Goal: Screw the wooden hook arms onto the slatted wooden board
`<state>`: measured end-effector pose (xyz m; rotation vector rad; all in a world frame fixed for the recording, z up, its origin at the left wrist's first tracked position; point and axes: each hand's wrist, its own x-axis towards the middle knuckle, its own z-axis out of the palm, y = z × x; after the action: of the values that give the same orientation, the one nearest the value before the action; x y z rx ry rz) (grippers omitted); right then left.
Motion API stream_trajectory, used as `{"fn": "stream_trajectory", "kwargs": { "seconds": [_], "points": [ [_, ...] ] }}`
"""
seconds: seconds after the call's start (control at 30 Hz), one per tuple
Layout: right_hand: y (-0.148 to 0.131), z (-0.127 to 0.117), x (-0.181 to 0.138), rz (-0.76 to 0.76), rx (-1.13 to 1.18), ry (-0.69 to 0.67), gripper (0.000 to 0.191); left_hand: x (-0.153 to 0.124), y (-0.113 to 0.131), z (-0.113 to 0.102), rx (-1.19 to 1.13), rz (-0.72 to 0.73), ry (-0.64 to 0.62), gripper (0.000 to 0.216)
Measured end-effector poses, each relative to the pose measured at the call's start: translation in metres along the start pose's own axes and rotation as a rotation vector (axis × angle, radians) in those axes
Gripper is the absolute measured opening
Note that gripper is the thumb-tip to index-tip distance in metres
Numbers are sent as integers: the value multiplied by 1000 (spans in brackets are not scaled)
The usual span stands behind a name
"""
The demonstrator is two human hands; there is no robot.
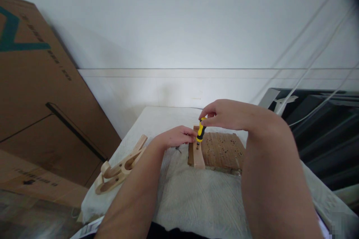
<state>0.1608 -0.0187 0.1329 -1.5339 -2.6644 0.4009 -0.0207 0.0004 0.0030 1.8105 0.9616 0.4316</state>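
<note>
My right hand (pixel 224 114) pinches the top of a small yellow and black screwdriver (pixel 200 132) that stands upright, tip down on a pale wooden strip (pixel 198 157). The strip lies along the left edge of a brown board (pixel 223 151) full of small holes. My left hand (pixel 176 137) rests with curled fingers against the strip, just left of the screwdriver. A small dark screw (pixel 178 149) lies on the cloth below that hand.
A white cloth (pixel 193 194) covers the work surface. Curved pale wooden pieces (pixel 120 168) lie at its left edge. Large cardboard boxes (pixel 42 93) lean at the left. A dark object (pixel 322 134) and white cables (pixel 308 67) are at the right.
</note>
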Motion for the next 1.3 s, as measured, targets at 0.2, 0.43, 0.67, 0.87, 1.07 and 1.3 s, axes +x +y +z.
{"fn": "stream_trajectory", "kwargs": {
  "seconds": [0.2,0.43,0.67,0.87,1.07,1.3],
  "points": [
    [-1,4,6,70,-113,32,40,5,-4,2,63,16,-32,28],
    [4,8,12,35,-63,47,31,8,-11,2,47,27,-60,26],
    [1,4,4,23,-71,-39,30,7,-7,2,50,45,-56,27],
    [-2,9,15,87,-164,22,41,7,-7,3,52,55,-52,27],
    [0,8,8,-17,-64,9,32,5,-3,2,125,22,-32,29],
    [-3,6,5,44,-105,-14,36,4,1,3,167,-7,4,25]
  ]
}}
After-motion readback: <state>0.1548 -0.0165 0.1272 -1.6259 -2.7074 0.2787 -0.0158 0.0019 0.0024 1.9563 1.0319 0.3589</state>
